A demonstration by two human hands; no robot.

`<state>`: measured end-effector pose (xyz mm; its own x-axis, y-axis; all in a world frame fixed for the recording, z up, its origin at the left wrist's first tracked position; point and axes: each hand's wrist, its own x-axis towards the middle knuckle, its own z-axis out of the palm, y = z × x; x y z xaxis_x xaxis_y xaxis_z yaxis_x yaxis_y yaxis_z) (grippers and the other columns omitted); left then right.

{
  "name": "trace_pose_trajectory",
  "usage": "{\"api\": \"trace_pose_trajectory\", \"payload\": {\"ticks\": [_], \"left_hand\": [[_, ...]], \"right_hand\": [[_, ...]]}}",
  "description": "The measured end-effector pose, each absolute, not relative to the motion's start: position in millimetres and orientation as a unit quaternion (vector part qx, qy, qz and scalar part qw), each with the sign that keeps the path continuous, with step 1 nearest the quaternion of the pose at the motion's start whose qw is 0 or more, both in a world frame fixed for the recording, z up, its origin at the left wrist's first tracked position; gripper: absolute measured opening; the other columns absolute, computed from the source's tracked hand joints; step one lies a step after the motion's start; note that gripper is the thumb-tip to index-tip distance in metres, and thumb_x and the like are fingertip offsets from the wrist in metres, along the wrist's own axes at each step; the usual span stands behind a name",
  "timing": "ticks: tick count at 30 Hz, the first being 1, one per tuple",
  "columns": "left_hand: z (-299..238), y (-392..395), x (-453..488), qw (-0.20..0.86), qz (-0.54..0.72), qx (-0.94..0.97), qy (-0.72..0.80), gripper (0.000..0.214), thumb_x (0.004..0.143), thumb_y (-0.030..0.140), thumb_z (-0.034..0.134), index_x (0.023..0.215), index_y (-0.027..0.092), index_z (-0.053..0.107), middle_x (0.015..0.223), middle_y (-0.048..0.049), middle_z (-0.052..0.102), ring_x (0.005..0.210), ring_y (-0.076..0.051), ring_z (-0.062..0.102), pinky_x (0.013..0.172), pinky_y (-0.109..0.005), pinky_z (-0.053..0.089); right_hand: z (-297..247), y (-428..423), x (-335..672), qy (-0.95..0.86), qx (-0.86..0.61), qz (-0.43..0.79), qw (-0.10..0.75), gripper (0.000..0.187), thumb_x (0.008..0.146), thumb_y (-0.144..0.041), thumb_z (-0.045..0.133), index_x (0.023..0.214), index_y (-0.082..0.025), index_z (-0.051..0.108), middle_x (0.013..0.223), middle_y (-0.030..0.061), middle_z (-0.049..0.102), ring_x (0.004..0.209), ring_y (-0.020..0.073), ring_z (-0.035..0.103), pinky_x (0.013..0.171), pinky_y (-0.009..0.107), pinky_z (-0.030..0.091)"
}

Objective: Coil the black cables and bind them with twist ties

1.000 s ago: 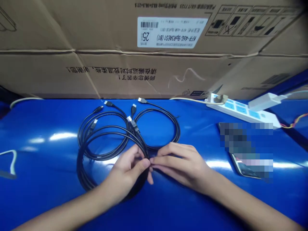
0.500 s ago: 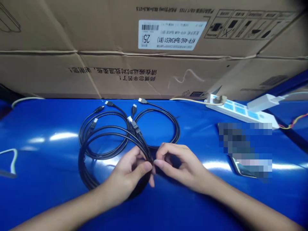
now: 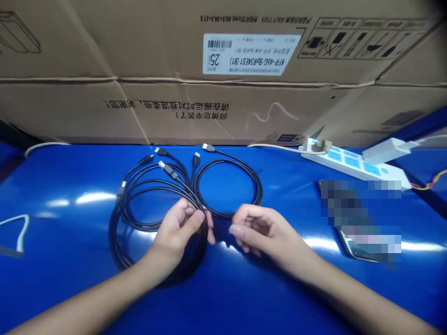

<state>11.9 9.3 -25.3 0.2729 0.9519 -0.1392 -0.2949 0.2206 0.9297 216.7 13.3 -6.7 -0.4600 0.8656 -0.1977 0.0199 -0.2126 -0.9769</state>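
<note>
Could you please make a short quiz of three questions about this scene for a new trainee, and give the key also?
1. What does the left hand hold?
A) black USB cables
B) a pair of scissors
C) a roll of tape

2. True or false: the right hand touches the white power strip.

3. Fill in the missing word: the white barcode label is on a brown cardboard ____.

Key:
1. A
2. False
3. carton
</note>
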Motion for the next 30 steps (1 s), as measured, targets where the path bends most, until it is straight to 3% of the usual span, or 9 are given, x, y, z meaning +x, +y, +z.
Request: {"api": "trace_pose_trajectory", "payload": {"ticks": [2,6,11,16,22,26,30], "left_hand": [[-26,11,11,0.686,0.455,0.422,0.38,0.034,0.089,0.048,0.073,0.082,0.017,0.06,0.068,0.0009,0.07,0.06,-0.014,0.067,0.067,-0.027,0.051],[-25,4,12,0.721,0.4,0.421,0.378,0.035,0.089,0.047,0.074,0.081,0.018,0.055,0.071,0.0016,0.072,0.06,-0.015,0.072,0.067,-0.026,0.051],[-22,-5,15,0.744,0.344,0.414,0.396,0.038,0.089,0.052,0.072,0.082,0.02,0.053,0.077,-0.0005,0.074,0.064,-0.02,0.076,0.067,-0.029,0.051],[-21,-6,17,0.738,0.338,0.428,0.397,0.037,0.09,0.053,0.069,0.083,0.02,0.056,0.07,0.0005,0.071,0.062,-0.02,0.074,0.067,-0.03,0.05],[-23,-7,18,0.69,0.361,0.456,0.43,0.034,0.091,0.051,0.069,0.08,0.022,0.055,0.067,0.0013,0.071,0.065,-0.019,0.069,0.071,-0.031,0.05],[-22,-11,19,0.671,0.356,0.482,0.437,0.029,0.093,0.048,0.066,0.084,0.021,0.059,0.068,0.0004,0.07,0.072,-0.02,0.067,0.075,-0.031,0.05],[-19,-12,19,0.712,0.343,0.476,0.385,0.03,0.095,0.05,0.064,0.095,0.021,0.061,0.082,-0.0012,0.072,0.068,-0.017,0.068,0.075,-0.031,0.051]], "right_hand": [[-10,15,220,-0.666,-0.396,0.498,0.39,0.009,0.093,-0.028,0.072,0.095,-0.02,0.069,0.08,0.0013,0.068,0.062,0.0117,0.059,0.053,0.021,0.047],[-19,19,227,-0.827,-0.298,0.235,0.414,0.021,0.096,-0.01,0.065,0.114,-0.02,0.069,0.101,0.0065,0.074,0.087,0.017,0.071,0.073,0.027,0.057],[-20,18,233,-0.877,-0.268,0.168,0.361,0.011,0.101,-0.017,0.062,0.105,-0.017,0.071,0.093,0.0059,0.074,0.078,0.0161,0.07,0.067,0.027,0.054],[-19,18,233,-0.894,-0.268,0.141,0.33,0.011,0.101,-0.017,0.062,0.107,-0.018,0.07,0.092,0.0067,0.075,0.077,0.017,0.068,0.067,0.028,0.052],[-15,14,224,-0.823,-0.331,0.314,0.337,0.01,0.101,-0.019,0.059,0.098,-0.02,0.069,0.087,0.0038,0.072,0.075,0.0156,0.064,0.068,0.028,0.049],[-4,14,219,-0.616,-0.419,0.609,0.272,0.018,0.092,-0.033,0.07,0.083,-0.018,0.067,0.074,0.0006,0.065,0.064,0.0118,0.054,0.054,0.022,0.039],[-3,17,219,-0.283,-0.365,0.869,0.175,0.024,0.073,-0.029,0.083,0.08,-0.017,0.063,0.065,-0.0035,0.059,0.051,0.0073,0.049,0.038,0.015,0.021]]}}
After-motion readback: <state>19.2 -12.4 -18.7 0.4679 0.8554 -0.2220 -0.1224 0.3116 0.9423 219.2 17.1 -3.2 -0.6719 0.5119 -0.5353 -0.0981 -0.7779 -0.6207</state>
